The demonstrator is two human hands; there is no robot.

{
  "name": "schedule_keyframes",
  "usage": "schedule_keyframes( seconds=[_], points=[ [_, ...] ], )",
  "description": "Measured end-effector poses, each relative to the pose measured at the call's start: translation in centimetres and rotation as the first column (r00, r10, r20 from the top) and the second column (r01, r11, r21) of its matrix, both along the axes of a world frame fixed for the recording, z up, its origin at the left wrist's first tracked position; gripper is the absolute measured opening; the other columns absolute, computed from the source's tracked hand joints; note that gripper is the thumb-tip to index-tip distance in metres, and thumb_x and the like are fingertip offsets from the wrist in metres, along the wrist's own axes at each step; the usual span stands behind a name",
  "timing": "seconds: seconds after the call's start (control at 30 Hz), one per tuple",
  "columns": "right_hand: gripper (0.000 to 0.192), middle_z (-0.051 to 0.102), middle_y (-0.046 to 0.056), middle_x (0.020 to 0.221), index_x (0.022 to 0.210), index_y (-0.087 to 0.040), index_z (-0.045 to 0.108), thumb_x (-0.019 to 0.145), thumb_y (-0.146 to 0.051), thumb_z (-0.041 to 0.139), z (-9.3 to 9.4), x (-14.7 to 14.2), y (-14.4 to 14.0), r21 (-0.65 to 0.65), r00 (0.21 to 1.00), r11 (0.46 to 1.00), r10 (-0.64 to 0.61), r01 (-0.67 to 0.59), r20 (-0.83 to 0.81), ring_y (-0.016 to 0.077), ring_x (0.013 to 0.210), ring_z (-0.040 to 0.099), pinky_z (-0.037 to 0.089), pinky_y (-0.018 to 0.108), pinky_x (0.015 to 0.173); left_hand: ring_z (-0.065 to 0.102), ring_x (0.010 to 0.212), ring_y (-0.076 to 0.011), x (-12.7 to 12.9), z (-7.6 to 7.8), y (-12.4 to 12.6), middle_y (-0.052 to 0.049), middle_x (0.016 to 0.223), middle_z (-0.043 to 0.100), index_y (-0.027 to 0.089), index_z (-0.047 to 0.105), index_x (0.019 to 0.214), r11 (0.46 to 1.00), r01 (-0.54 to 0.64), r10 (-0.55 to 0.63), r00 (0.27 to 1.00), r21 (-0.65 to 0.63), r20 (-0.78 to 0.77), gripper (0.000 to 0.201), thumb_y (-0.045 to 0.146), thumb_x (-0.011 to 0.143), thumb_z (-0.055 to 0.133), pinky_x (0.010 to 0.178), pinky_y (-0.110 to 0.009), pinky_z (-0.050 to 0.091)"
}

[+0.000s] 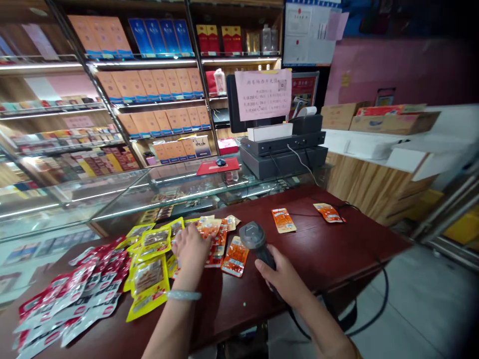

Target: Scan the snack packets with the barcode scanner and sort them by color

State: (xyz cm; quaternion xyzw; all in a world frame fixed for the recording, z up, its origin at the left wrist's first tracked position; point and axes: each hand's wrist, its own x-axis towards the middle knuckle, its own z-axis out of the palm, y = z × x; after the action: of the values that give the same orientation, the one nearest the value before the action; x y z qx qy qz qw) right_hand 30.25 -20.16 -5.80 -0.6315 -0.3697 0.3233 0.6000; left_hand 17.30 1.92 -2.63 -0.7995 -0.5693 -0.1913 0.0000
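Observation:
My right hand (pixel 275 269) is wrapped round the handle of a dark grey handheld barcode scanner (pixel 252 235), its head tilted over the table. My left hand (pixel 192 245) reaches over the packets with its fingers apart, at the border between the yellow snack packets (pixel 151 274) and the orange snack packets (pixel 220 239). Whether its fingertips touch a packet is hard to make out. One orange packet (pixel 235 257) lies just left of the scanner head. Two more, a flat orange packet (pixel 283 220) and another packet (pixel 329 213), lie apart on the right.
Red and silver packets (pixel 75 294) are heaped at the left of the dark red table (pixel 359 244). Behind stands a glass counter (pixel 149 194) with a monitor (pixel 234 104) and a cash register (pixel 284 157). The scanner's cable (pixel 381 299) loops off the right side. Shelves of boxes line the back.

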Motion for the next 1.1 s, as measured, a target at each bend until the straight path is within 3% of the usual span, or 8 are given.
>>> schedule_keyframes(
  seconds=[0.1,0.27,0.47,0.53,0.6,0.7,0.87,1.1],
  points=[
    [0.048,0.049,-0.008,0.059,0.116,-0.018,0.053,0.088,-0.056,0.061,-1.0,1.7,-1.4,0.006,0.994,0.997,-0.082,0.083,-0.069,0.0103,0.044,0.044,0.037,0.022,0.043,0.044,0.133,-0.0368,3.2,-0.3,-1.4,-0.017,0.142,0.053,0.017,0.047,0.141,0.983,0.123,-0.124,0.992,0.139,0.005,0.066,0.052,0.086,0.060,0.107,-0.048,0.034],
    [0.051,0.047,-0.009,0.057,0.117,-0.020,0.052,0.086,-0.059,0.062,-2.2,4.6,-4.3,0.012,0.951,0.960,-0.277,0.281,-0.138,0.0103,0.043,0.043,0.037,0.021,0.043,0.054,0.121,-0.0314,12.9,-1.5,-6.5,-0.016,0.126,0.064,0.016,0.057,0.131,0.860,0.510,-0.510,0.860,0.017,-0.037,0.062,0.059,0.087,0.058,0.104,-0.042,0.039],
    [0.046,0.047,-0.008,0.060,0.111,-0.021,0.054,0.086,-0.058,0.064,-3.2,6.7,-7.6,0.000,0.897,0.916,-0.394,0.402,-0.199,0.0097,0.046,0.043,0.037,0.020,0.042,0.046,0.133,-0.0364,22.4,-3.3,-9.0,-0.023,0.144,0.051,0.014,0.045,0.146,0.814,0.565,-0.578,0.811,-0.133,-0.096,0.074,0.060,0.088,0.054,0.105,-0.049,0.040],
    [0.048,0.048,-0.008,0.061,0.115,-0.022,0.053,0.086,-0.058,0.064,-3.7,6.9,-8.5,-0.013,0.880,0.900,-0.429,0.436,-0.206,0.0095,0.045,0.043,0.036,0.020,0.041,0.029,0.146,-0.0374,24.1,-3.0,-8.1,-0.017,0.161,0.030,0.026,0.034,0.154,0.734,0.650,-0.679,0.714,-0.199,-0.173,0.074,0.050,0.089,0.058,0.110,-0.054,0.035],
    [0.052,0.050,-0.008,0.061,0.120,-0.022,0.052,0.086,-0.059,0.064,-4.1,7.1,-9.2,-0.026,0.866,0.886,-0.458,0.463,-0.198,0.0097,0.044,0.043,0.036,0.020,0.041,0.023,0.150,-0.0357,24.9,-1.9,-7.1,-0.008,0.166,0.021,0.038,0.035,0.153,0.590,0.739,-0.807,0.527,-0.325,-0.268,0.065,0.037,0.091,0.056,0.111,-0.056,0.034],
    [0.058,0.051,-0.007,0.060,0.124,-0.021,0.051,0.084,-0.061,0.065,-4.1,7.0,-9.7,-0.043,0.859,0.879,-0.473,0.474,-0.198,0.0107,0.044,0.045,0.037,0.021,0.041,0.046,0.138,-0.0314,24.7,0.1,-6.0,-0.009,0.152,0.047,0.040,0.050,0.144,0.481,0.755,-0.869,0.343,-0.446,-0.357,0.051,0.025,0.095,0.047,0.106,-0.048,0.043],
    [0.060,0.051,-0.007,0.058,0.117,-0.020,0.053,0.079,-0.064,0.067,-3.3,6.4,-9.3,-0.030,0.858,0.881,-0.467,0.472,-0.214,0.0112,0.044,0.044,0.036,0.021,0.040,0.060,0.119,-0.0321,21.7,0.9,-5.7,-0.017,0.130,0.061,0.025,0.057,0.136,0.562,0.726,-0.813,0.400,-0.396,-0.422,0.060,0.034,0.079,0.073,0.098,-0.042,0.049],
    [0.053,0.049,-0.008,0.060,0.111,-0.020,0.053,0.081,-0.061,0.067,-2.2,5.0,-8.4,0.005,0.893,0.911,-0.404,0.413,-0.200,0.0099,0.044,0.043,0.035,0.020,0.040,0.068,0.104,-0.0276,16.8,-1.8,-5.7,-0.013,0.108,0.070,0.018,0.056,0.116,0.687,0.645,-0.709,0.695,-0.334,-0.116,0.046,0.038,0.079,0.073,0.086,-0.031,0.049]
  ],
)
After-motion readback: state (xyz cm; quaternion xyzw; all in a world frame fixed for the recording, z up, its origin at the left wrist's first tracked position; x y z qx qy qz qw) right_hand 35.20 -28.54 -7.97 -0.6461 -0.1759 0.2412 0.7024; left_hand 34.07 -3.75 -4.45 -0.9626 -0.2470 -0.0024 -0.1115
